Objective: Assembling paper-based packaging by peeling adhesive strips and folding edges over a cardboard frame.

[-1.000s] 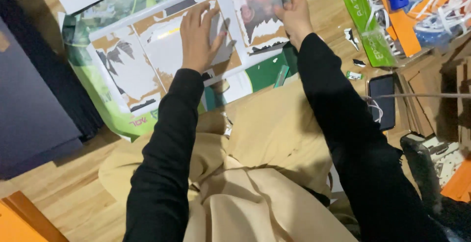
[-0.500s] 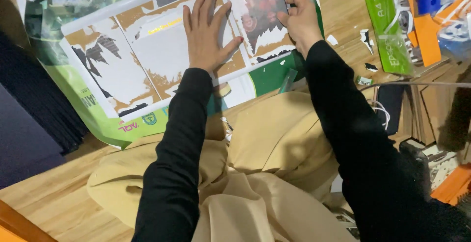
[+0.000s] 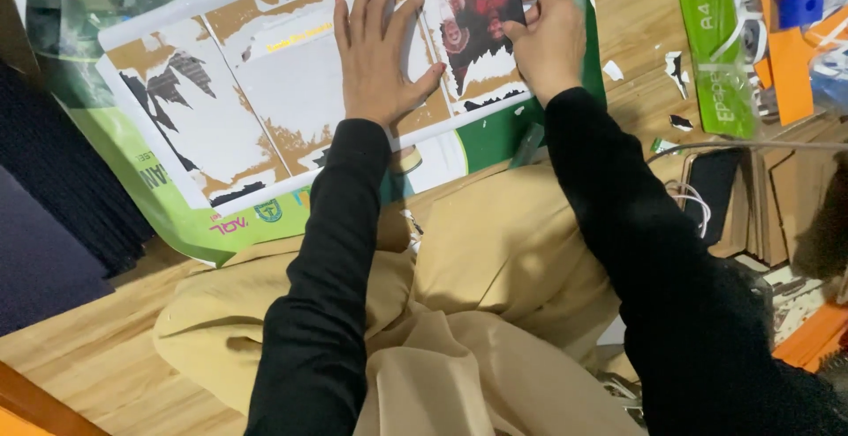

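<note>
Since the earlier frame both hands had slid rightward and nearer, and the white sheet [image 3: 265,91] with its torn brown and black patches lay more level on the green bag [image 3: 168,197] spread over the wooden floor [image 3: 79,365]. Beyond the right hand [image 3: 552,43] the floor was crowded with paper scraps [image 3: 676,69], a green packet [image 3: 715,47] and orange card [image 3: 791,65], while the sheet's near edge ran just under the wrists, leaving open room only to the left. With black sleeves stretched forward over tan-clad knees, the left hand [image 3: 380,52] lay flat, its grip spread wide and pressing the sheet, and the right grip pinched the dark red picture piece [image 3: 477,12] at the sheet's right edge.
</note>
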